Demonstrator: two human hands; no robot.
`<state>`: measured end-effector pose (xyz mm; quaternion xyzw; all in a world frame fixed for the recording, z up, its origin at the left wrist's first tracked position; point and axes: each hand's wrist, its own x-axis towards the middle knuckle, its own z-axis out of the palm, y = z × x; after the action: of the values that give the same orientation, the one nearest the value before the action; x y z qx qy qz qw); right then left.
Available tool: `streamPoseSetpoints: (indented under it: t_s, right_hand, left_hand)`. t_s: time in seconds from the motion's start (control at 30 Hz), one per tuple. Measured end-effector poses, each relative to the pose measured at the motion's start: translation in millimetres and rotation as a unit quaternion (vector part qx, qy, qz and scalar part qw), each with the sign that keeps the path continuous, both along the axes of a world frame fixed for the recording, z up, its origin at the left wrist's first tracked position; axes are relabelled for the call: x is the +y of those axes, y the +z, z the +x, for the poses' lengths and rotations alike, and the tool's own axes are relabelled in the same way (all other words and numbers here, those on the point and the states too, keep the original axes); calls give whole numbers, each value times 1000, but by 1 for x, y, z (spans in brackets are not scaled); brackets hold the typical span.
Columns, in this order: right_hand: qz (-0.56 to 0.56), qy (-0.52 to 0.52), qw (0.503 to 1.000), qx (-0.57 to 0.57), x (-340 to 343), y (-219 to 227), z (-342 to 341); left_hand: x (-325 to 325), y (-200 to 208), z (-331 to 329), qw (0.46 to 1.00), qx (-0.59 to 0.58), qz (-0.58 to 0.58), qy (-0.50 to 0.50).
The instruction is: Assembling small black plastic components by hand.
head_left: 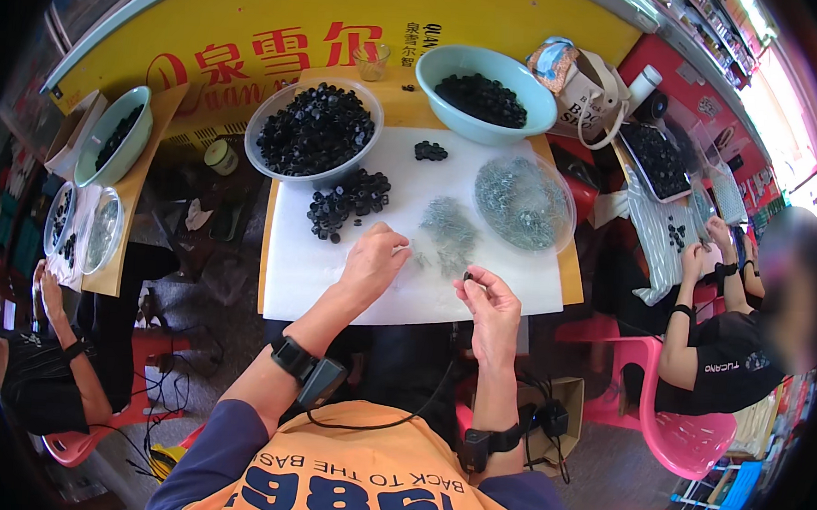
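My left hand (376, 258) is over the white sheet (333, 288), fingertips pinched together beside a loose heap of thin, silvery metal pieces (448, 231). What those fingers hold, if anything, is too small to make out. My right hand (493, 313), near the sheet's front edge, pinches a small black piece (467, 277) between thumb and fingers. To the left of the heap lies a pile of small black plastic parts (348, 201). Farther back sits a smaller cluster of black parts (430, 152). A round clear tray (568, 234) at right holds many more metal pieces.
At the back left of the table stands a translucent tub (251, 141) full of black parts; a mint-green bowl (537, 100) holds more. Behind them are a glass cup (372, 61) and a tote bag (590, 103). People work at tables on both sides, near a pink chair (694, 445).
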<state>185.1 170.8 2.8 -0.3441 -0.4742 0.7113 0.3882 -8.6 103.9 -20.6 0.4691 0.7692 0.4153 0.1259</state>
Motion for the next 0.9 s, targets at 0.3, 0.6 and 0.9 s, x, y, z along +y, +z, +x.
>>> streamPoseSetpoints:
  t_s: [0.3,0.6,0.9]
  right_hand:
    - [-126,67,982,126,-11,3,-2]
    - [-182,162,953,179,-27,18,-8]
    - [-128,190,963,139,-42,29,-16]
  left_hand:
    - [2,-8,-5,1000,13,-14,10]
    - [-58,94,19,876,-466,36,-116]
    - [-77,101,20,910,-403,15,-94]
